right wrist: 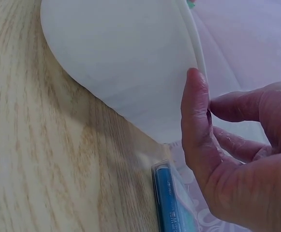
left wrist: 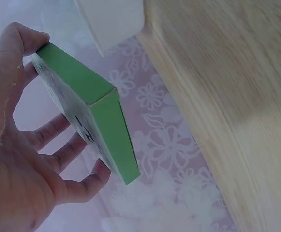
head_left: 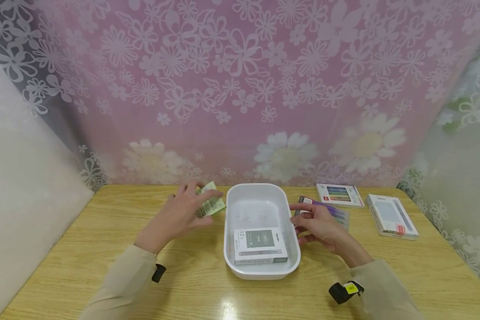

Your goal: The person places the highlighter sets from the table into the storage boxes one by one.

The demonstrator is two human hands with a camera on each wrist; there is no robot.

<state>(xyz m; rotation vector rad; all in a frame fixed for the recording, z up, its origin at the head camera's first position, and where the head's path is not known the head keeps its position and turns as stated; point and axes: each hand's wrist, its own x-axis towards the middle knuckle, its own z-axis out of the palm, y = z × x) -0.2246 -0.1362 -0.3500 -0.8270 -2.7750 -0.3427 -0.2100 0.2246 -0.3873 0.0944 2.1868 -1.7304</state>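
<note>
In the head view my left hand (head_left: 183,211) holds a small green box (head_left: 211,201) beside the left rim of a white plastic tray (head_left: 260,186). The left wrist view shows thumb and fingers on opposite edges of the green box (left wrist: 77,77), tilted above the table. My right hand (head_left: 317,224) is at the tray's right rim. In the right wrist view, its thumb (right wrist: 196,108) lies against the outer wall and fingertips meet the rim, apparently pinching it. Inside the tray's near end lies a white and grey-green pen box (head_left: 260,246).
Behind the right hand lies a clear pack of purple pens (head_left: 332,209), partly hidden. Farther right are a flat white box with a coloured window (head_left: 340,195) and a white box with a red sticker (head_left: 392,217). A flowered curtain (head_left: 244,111) hangs along the table's back edge.
</note>
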